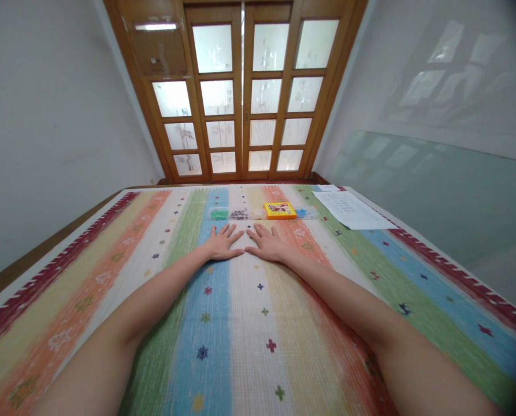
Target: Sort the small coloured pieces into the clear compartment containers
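Note:
My left hand (223, 242) lies flat on the striped tablecloth (205, 329), fingers spread and holding nothing. Beside it, my right hand (266, 242) rests flat too, with its fingers apart and the thumbs of both hands nearly touching. Just beyond the fingertips stretches a clear plastic tray (258, 214) in a row of sections. Small green pieces (218, 214) fill its left part, and dark brownish pieces (239, 214) lie next to them. A yellow box (279, 210) with a printed picture sits over the tray's right part. Small blue pieces (303, 213) show to the right of the box.
White paper sheets (351, 209) with writing lie at the table's far right. A pale glass panel (431, 190) leans along the right wall. Wooden doors with frosted panes (264, 95) stand beyond the table's far edge, and a plain wall (58, 115) is on the left.

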{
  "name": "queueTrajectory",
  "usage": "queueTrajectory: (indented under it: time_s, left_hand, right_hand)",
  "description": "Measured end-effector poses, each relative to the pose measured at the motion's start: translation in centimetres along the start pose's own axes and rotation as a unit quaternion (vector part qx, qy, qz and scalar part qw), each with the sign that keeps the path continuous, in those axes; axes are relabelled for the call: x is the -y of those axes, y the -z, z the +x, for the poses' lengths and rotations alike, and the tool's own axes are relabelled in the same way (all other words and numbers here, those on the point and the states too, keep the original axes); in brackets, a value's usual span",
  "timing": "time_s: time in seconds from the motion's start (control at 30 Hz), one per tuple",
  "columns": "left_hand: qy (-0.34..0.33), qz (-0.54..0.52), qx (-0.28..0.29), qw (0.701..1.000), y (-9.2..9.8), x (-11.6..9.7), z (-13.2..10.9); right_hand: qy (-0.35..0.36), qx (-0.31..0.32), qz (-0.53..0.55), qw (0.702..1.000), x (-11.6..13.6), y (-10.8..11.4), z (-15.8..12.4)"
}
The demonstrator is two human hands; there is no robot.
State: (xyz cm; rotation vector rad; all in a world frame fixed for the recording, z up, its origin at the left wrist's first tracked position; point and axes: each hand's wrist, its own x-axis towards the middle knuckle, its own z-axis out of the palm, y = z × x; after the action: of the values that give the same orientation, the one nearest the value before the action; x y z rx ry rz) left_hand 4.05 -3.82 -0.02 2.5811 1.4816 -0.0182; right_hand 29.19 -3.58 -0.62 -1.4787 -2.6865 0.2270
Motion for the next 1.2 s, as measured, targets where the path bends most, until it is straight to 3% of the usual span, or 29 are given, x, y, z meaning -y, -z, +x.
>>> queueTrajectory:
  time_s: [0.67,1.2]
  left_hand:
    - [-0.012,0.008,-0.032,0.999,-0.1,0.9,-0.3]
    - [-0.02,0.005,-0.021,1.0,0.1,0.7,-0.4]
  right_hand:
    - [0.043,0.004,0.008,0.999,-0.8,0.6,-0.5]
    - [0.055,0.0,-0.002,0.998,-1.1,0.2,-0.3]
